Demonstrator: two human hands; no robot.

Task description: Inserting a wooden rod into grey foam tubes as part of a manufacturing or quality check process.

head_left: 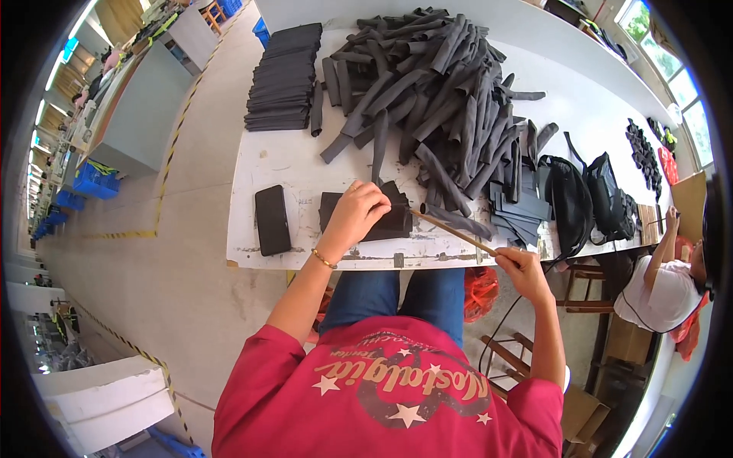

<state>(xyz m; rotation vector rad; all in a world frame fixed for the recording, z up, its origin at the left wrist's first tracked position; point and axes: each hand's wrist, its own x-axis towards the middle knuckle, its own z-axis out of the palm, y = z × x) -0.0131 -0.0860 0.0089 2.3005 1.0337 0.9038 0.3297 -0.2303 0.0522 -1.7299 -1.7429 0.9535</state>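
Note:
My left hand (357,216) is closed in a pinch at the edge of a dark grey fabric piece (398,200), over a small flat stack of similar pieces (330,208) near the table's front edge. In my right hand (525,272) is a thin wooden stick (458,233), gripped at its near end. The stick slants up and left, its far end close to the left fingertips; whether it enters the fabric I cannot tell. Just beyond the left hand lies a narrow dark fabric tube (379,145).
A large heap of dark fabric tubes (450,84) covers the table's back middle. A neat dark stack (284,76) lies at back left, a black phone (272,220) at front left. Flat dark pieces (523,214) and black bags (569,202) lie right. Another person (660,294) works at far right.

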